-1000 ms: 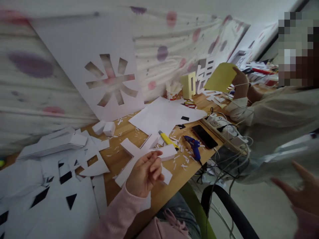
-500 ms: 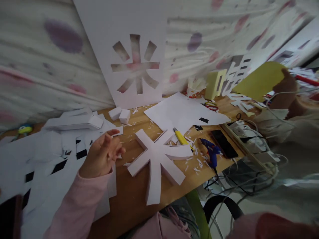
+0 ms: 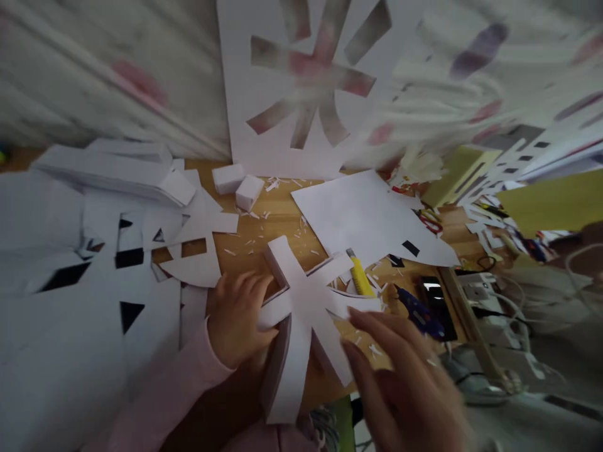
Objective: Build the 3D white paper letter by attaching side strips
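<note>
A white three-dimensional cut-out character (image 3: 301, 295) with several spread arms lies on the wooden table. My left hand (image 3: 240, 317) grips the end of its left arm, fingers above and thumb below. Over the right side hovers my right hand (image 3: 405, 383), blurred, with thumb and fingers apart and nothing between them. Its fingertips are close to the character's right arms; I cannot tell whether they touch. A yellow utility knife (image 3: 360, 276) lies just beyond the character, and a blue glue gun (image 3: 419, 312) is to the right, partly behind my right hand.
A white board (image 3: 277, 154) with a matching cut-out leans on the wall. Two small white blocks (image 3: 249, 191) and a white sheet (image 3: 348, 210) lie before it. Cut paper (image 3: 42, 351) covers the left side. A phone (image 3: 438, 295), power strip and cables are at the right.
My left hand has moved right and down onto the character's left arm. My right hand has come into view from the lower right. The view has shifted and tilted.
</note>
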